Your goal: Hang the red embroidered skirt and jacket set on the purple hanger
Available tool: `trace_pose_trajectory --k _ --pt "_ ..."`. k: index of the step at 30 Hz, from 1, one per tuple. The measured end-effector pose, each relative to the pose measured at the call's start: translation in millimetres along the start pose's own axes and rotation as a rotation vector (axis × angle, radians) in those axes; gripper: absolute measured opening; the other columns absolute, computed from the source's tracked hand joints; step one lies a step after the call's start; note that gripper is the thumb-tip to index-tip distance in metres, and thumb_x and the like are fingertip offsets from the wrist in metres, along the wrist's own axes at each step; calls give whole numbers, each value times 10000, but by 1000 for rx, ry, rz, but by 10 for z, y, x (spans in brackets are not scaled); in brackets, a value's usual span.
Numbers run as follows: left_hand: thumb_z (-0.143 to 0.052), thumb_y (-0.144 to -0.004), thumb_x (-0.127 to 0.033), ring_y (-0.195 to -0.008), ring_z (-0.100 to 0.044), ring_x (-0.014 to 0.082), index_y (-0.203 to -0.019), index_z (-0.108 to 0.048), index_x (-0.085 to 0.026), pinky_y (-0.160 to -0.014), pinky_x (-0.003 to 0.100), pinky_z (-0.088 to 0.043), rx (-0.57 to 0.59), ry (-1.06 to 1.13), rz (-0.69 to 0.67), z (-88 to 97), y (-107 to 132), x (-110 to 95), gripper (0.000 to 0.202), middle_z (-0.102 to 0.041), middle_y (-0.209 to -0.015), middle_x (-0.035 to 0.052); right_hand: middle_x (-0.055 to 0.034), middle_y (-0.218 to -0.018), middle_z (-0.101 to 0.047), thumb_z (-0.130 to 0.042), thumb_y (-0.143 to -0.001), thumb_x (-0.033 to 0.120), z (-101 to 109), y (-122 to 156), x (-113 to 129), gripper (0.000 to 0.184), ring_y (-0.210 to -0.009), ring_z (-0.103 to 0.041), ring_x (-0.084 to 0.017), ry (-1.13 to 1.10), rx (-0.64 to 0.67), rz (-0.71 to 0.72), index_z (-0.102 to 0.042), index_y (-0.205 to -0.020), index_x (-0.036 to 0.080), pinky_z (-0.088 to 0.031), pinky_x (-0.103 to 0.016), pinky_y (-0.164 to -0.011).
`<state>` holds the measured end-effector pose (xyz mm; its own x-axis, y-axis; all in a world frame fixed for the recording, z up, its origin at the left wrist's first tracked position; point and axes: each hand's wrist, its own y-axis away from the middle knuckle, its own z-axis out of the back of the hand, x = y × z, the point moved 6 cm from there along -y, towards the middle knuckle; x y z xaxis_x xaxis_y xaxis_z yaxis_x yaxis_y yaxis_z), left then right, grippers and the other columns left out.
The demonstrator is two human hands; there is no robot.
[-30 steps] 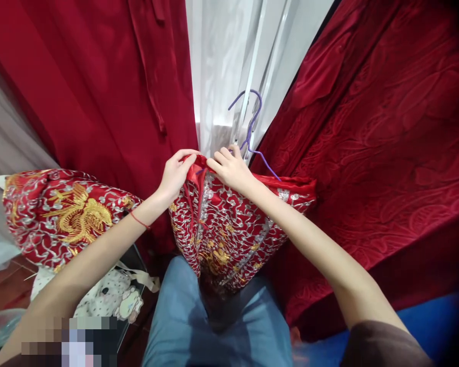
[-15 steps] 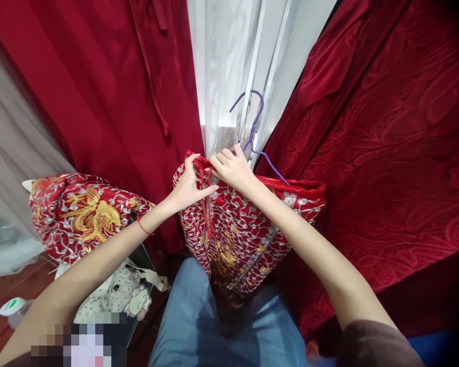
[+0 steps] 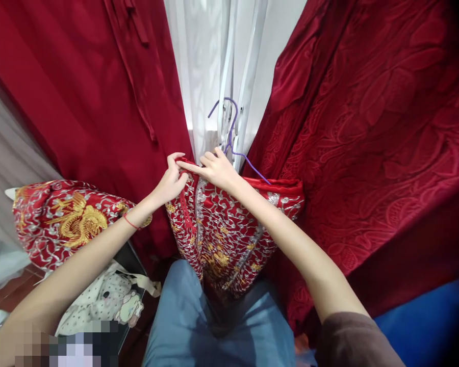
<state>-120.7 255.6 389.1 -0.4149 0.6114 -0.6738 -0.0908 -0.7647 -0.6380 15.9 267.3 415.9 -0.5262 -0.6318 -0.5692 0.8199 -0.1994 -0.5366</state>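
A red garment [image 3: 229,229] stitched with silver and gold embroidery hangs on a purple wire hanger [image 3: 229,127] over my lap. My left hand [image 3: 169,181] pinches the garment's red top edge at the left. My right hand [image 3: 214,171] grips the same top edge just beside it, near the hanger's neck. The two hands nearly touch. The hanger's hook rises against a white curtain [image 3: 206,71].
Dark red curtains [image 3: 367,127] hang left and right of the white one. A second embroidered red piece [image 3: 72,219] lies at the left over a stand. A patterned cloth bag [image 3: 107,300] sits below it. My blue-jeaned legs [image 3: 214,326] fill the bottom centre.
My left hand has moved up from the garment's front opening to its top edge. The whole view has shifted slightly, and the garment sits a little further left.
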Motion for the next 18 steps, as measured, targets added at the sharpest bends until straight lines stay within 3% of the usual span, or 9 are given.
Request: trace_pose_trajectory --k 5,8,11,14,16,18 --pt "-517 -822 -253 -557 -494 123 -1082 -580 -191 -608 267 -431 96 -16 107 203 -174 5 275 -561 -664 -25 -53 -884 -637 -374 -1074 264 41 -12 31 331 -879 -464 -202 -39 -31 -7 -643 -1266 241 -300 -398 -877" --pt "-537 -790 -270 -539 -486 135 -883 -697 -180 -607 284 -434 194 -140 122 382 -357 -97 206 -557 -603 -8 -62 -878 -641 -378 -1077 287 54 -11 42 322 -871 -455 -202 -86 -35 -27 -688 -1118 207 -278 -390 -865" --pt "-587 -745 -266 -654 -576 164 -800 -720 -172 -697 305 -477 202 -202 35 577 -602 -283 172 -652 -707 32 -57 -878 -643 -395 -1074 281 48 -15 44 303 -868 -453 -198 -113 -43 -42 -689 -1087 209 -269 -387 -867" --pt "-644 -754 -296 -748 -600 173 -851 -722 -171 -784 322 -498 155 -238 -100 657 -834 -373 176 -692 -835 47 -62 -875 -650 -369 -1081 298 41 -22 52 330 -869 -464 -202 -92 -63 -42 -682 -1077 193 -283 -390 -870" --pt "-639 -793 -327 -810 -602 180 -952 -723 -175 -853 349 -501 122 -275 -172 612 -931 -310 235 -696 -912 54 -73 -880 -660 -361 -1082 317 44 -25 59 348 -879 -481 -209 -68 -75 -40 -674 -1070 168 -301 -395 -875" --pt "-645 -801 -351 -893 -611 200 -1032 -712 -174 -918 381 -493 181 -303 -165 469 -967 -130 298 -698 -965 65 -87 -891 -672 -365 -1079 333 53 -25 69 353 -894 -500 -220 -50 -81 -36 -663 -1070 144 -320 -402 -882"
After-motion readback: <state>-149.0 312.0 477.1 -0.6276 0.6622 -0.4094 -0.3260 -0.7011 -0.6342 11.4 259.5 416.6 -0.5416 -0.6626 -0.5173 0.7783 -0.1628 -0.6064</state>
